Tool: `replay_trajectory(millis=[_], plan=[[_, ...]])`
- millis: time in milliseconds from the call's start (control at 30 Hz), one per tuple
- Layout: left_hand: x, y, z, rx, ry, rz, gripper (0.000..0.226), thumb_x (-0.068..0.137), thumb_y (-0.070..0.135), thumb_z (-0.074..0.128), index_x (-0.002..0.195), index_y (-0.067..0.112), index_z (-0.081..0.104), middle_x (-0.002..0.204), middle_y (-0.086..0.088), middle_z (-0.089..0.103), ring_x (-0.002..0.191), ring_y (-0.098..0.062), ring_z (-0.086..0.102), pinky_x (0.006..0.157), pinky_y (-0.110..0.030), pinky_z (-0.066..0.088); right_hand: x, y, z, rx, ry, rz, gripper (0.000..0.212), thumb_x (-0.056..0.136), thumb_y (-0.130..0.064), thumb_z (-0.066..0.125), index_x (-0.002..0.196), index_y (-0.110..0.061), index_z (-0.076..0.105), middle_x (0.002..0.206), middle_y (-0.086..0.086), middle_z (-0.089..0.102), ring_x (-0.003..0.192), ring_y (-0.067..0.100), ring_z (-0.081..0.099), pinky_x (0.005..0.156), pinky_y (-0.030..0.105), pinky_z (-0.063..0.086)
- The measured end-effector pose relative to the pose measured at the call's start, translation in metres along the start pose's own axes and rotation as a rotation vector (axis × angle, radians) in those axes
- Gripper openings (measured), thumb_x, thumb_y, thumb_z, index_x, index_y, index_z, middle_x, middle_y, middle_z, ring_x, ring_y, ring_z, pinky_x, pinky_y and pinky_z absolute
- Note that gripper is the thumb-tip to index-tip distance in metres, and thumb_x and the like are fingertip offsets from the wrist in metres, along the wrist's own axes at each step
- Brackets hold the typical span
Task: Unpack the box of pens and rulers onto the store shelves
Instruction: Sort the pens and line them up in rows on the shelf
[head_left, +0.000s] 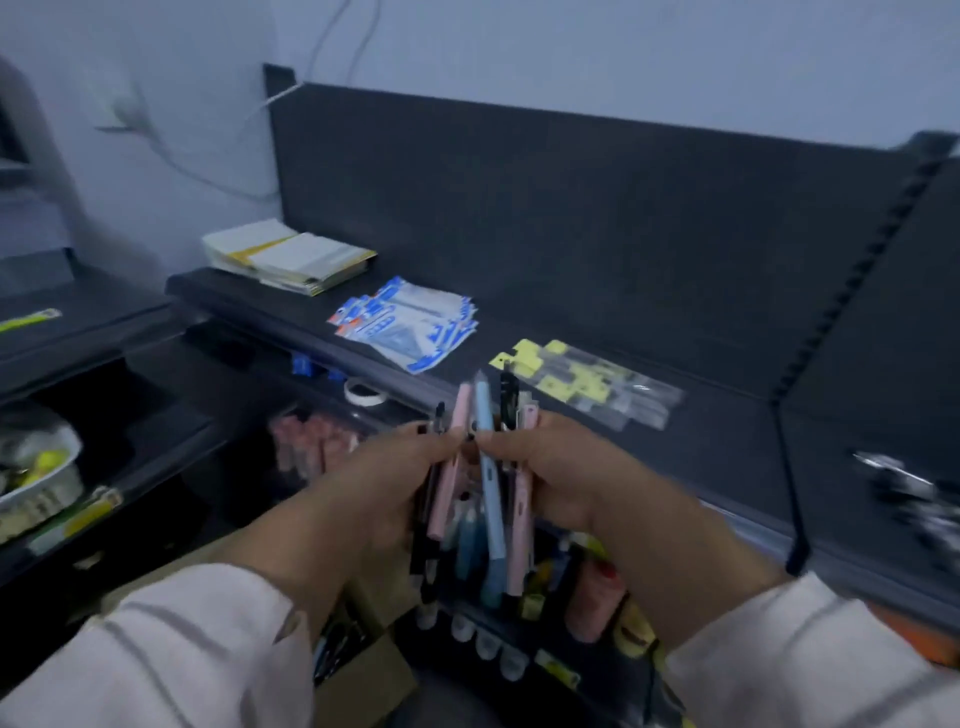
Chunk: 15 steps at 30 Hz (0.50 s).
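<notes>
My left hand (387, 467) and right hand (558, 467) both gripped one bundle of pens (491, 493). I judged it best to square their tips, then lay them flat near the shelf (498, 332) front edge.

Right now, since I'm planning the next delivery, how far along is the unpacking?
Done: blue packets and yellow packets lie on the shelf. In hand: the left hand and right hand grip a bundle of pens. Left: shelving those pens; the box seems to hold more.
</notes>
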<state>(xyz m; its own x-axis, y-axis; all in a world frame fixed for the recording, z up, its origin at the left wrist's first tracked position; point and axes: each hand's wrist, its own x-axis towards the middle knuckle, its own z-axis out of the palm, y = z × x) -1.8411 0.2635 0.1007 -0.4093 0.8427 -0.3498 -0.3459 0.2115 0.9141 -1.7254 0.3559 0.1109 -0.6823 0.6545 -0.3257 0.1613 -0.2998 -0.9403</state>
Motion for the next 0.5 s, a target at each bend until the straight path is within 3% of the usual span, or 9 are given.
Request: replay_trajectory(millis=[100, 200, 267, 300, 333, 367, 433, 500], plan=[[-0.010, -0.003, 0.050, 0.041, -0.093, -0.022, 0.019, 0.095, 0.020, 0.054, 0.085, 0.005, 0.063, 0.052, -0.007, 0.060, 0.042, -0.016, 0.055, 0.038, -0.020, 0.041, -0.042, -0.003, -0.040, 0.060, 0.087, -0.023, 0.015, 0.087, -0.005, 0.065, 0.101, 0.000, 0.063, 0.082, 0.017, 0.071, 0.070, 0.027, 0.069, 0.073, 0.042, 0.059], [-0.019, -0.010, 0.101, 0.082, -0.156, -0.016, 0.021, 0.093, 0.022, 0.057, 0.102, 0.004, 0.063, 0.069, -0.010, 0.066, 0.059, -0.021, 0.062, 0.047, -0.026, 0.047, -0.083, -0.002, -0.081, 0.119, 0.164, -0.060, 0.015, 0.088, -0.006, 0.065, 0.101, 0.000, 0.065, 0.078, 0.016, 0.071, 0.068, 0.028, 0.069, 0.067, 0.042, 0.060], [-0.028, -0.014, 0.136, 0.123, -0.206, -0.010, 0.039, 0.086, 0.028, 0.066, 0.117, 0.005, 0.059, 0.089, -0.012, 0.070, 0.079, -0.027, 0.066, 0.064, -0.036, 0.055, -0.109, 0.001, -0.111, 0.141, 0.222, -0.097, 0.010, 0.087, -0.005, 0.065, 0.097, -0.003, 0.066, 0.077, 0.014, 0.072, 0.066, 0.026, 0.070, 0.062, 0.036, 0.059], [-0.033, -0.017, 0.155, 0.140, -0.231, -0.025, 0.058, 0.077, 0.035, 0.073, 0.125, 0.007, 0.055, 0.098, -0.011, 0.070, 0.088, -0.029, 0.067, 0.074, -0.041, 0.056, -0.121, 0.003, -0.127, 0.145, 0.253, -0.108, 0.010, 0.087, -0.006, 0.066, 0.096, -0.004, 0.067, 0.078, 0.014, 0.073, 0.067, 0.025, 0.070, 0.062, 0.036, 0.059], [-0.036, -0.021, 0.174, 0.161, -0.250, -0.046, 0.074, 0.068, 0.038, 0.078, 0.130, 0.009, 0.052, 0.102, -0.009, 0.070, 0.090, -0.028, 0.067, 0.075, -0.040, 0.056, -0.134, 0.005, -0.144, 0.147, 0.285, -0.115, 0.012, 0.085, -0.006, 0.067, 0.097, -0.005, 0.067, 0.080, 0.014, 0.073, 0.069, 0.026, 0.071, 0.066, 0.037, 0.059], [-0.041, -0.025, 0.195, 0.173, -0.270, -0.052, 0.074, 0.067, 0.038, 0.079, 0.130, 0.009, 0.052, 0.096, -0.006, 0.072, 0.082, -0.023, 0.067, 0.067, -0.033, 0.056, -0.146, 0.007, -0.162, 0.153, 0.311, -0.120, 0.015, 0.084, -0.006, 0.068, 0.098, -0.005, 0.068, 0.083, 0.014, 0.074, 0.072, 0.026, 0.071, 0.071, 0.039, 0.058], [-0.053, -0.033, 0.239, 0.198, -0.302, -0.038, 0.037, 0.083, 0.028, 0.070, 0.112, 0.007, 0.062, 0.067, 0.000, 0.069, 0.055, -0.014, 0.057, 0.044, -0.019, 0.043, -0.174, 0.011, -0.199, 0.169, 0.344, -0.123, 0.018, 0.083, -0.006, 0.068, 0.101, -0.004, 0.068, 0.087, 0.016, 0.073, 0.076, 0.028, 0.070, 0.077, 0.043, 0.057], [-0.070, -0.042, 0.283, 0.216, -0.331, -0.059, 0.016, 0.087, 0.020, 0.066, 0.098, 0.008, 0.065, 0.054, 0.001, 0.063, 0.043, -0.011, 0.051, 0.038, -0.018, 0.034, -0.205, 0.015, -0.235, 0.196, 0.355, -0.121, 0.013, 0.085, -0.005, 0.066, 0.097, -0.005, 0.069, 0.085, 0.016, 0.073, 0.073, 0.027, 0.071, 0.072, 0.041, 0.058]])
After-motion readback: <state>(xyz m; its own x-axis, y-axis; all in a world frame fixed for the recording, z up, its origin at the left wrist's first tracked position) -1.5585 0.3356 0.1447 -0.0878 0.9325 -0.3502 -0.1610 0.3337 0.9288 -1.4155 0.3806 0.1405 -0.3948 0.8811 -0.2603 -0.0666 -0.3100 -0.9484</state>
